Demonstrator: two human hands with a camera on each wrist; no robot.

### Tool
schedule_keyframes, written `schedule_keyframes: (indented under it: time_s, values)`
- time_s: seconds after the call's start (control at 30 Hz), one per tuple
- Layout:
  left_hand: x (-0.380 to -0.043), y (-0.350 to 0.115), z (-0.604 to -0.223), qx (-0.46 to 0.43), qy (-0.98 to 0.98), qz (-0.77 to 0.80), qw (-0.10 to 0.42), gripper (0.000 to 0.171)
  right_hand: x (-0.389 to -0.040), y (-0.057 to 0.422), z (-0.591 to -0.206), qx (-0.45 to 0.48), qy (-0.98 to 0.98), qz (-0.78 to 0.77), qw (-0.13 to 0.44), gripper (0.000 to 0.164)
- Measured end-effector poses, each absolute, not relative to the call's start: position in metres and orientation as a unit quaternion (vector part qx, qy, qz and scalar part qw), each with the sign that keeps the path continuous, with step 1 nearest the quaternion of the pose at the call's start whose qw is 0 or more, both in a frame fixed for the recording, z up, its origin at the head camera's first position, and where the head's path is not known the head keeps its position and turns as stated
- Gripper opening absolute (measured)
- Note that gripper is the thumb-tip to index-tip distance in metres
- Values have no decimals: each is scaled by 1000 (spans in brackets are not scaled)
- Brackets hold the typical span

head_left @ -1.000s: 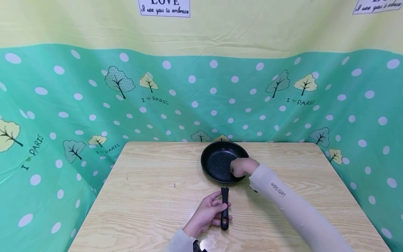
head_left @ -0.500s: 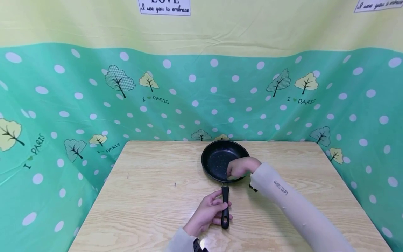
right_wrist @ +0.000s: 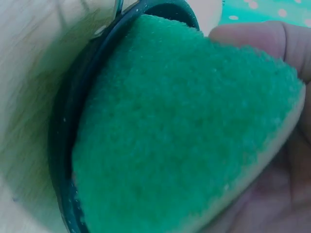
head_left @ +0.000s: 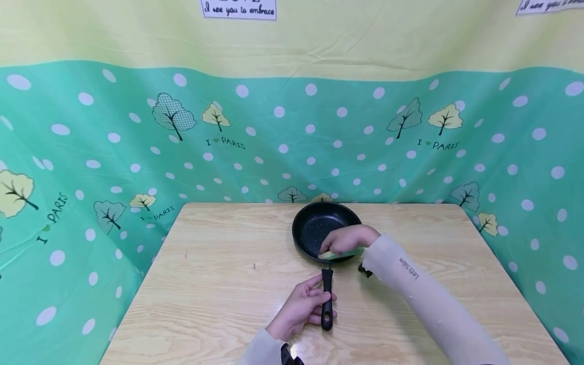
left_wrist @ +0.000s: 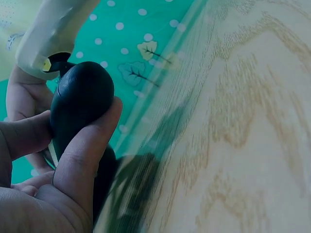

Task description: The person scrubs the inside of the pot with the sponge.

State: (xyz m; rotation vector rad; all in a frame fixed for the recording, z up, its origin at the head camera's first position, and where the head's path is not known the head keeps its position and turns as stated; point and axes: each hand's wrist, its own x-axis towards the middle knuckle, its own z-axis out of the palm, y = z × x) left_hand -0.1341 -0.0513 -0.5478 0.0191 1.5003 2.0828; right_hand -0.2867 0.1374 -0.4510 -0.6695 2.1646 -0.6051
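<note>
Gripping round black pan's (head_left: pixel 316 226) plastic handle (head_left: pixel 327 283) in curled left hand (head_left: pixel 301 306), pinching green-and-cream sponge (right_wrist: pixel 177 128) in right hand (head_left: pixel 345 239); press evenly at five o'clock.

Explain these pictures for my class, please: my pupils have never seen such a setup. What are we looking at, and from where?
There is no machine here, only a person's bare hands: the left hand and the right hand. The wide picture comes from a camera worn on the head, looking forward and down. The two close pictures come from a camera on each wrist, watching that hand's work.

On the wooden table is a black frying pan. The left hand holds its handle. The right hand, over the near right part of the pan, grips a sponge, green with a paler layer. Behind the table hangs a patterned cloth with dots and trees.
</note>
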Motion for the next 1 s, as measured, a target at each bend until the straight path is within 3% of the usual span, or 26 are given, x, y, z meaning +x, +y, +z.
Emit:
schedule_keyframes:
  time_s: [0.7, 1.0]
  values:
    - [-134, -53, -543, 23, 565, 773, 288, 69, -298, 116, -474, -261, 781, -422, 379, 61]
    - [-132, -52, -546, 39, 569, 771, 282, 68, -297, 100, -486, -217, 792, -474, 318, 67]
